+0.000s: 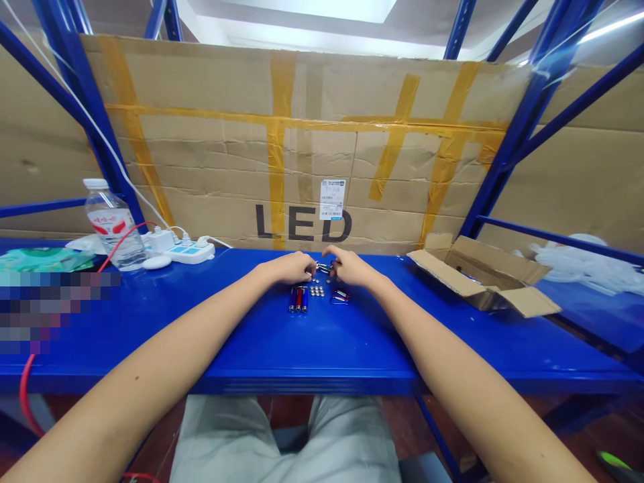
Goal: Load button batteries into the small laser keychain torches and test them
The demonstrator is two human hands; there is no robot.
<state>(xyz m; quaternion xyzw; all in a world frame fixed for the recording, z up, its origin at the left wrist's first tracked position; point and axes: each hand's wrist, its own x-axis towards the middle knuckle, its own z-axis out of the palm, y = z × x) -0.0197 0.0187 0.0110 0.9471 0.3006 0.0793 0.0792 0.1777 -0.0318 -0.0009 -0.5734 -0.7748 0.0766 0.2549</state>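
Note:
Both my hands are over the blue table [312, 345], near its back. My left hand [296, 267] has its fingers curled down beside small silver round pieces [317, 291]; what its fingertips hold, if anything, is too small to tell. To the right, my right hand [351, 266] bends its fingers at some small metallic and green items [323, 267], and its grip is unclear. Short dark blue, red and blue tubes [298, 300] lie side by side below my left hand. Below my right hand lie red and blue carabiner-like clips [341, 297].
An open cardboard box [483, 272] stands at the right, with clear plastic bags [583, 261] beyond. At the left are a water bottle [113, 228], a white power strip [188, 250] and a red cable [25, 389]. A large cardboard sheet [216, 161] rises behind the table.

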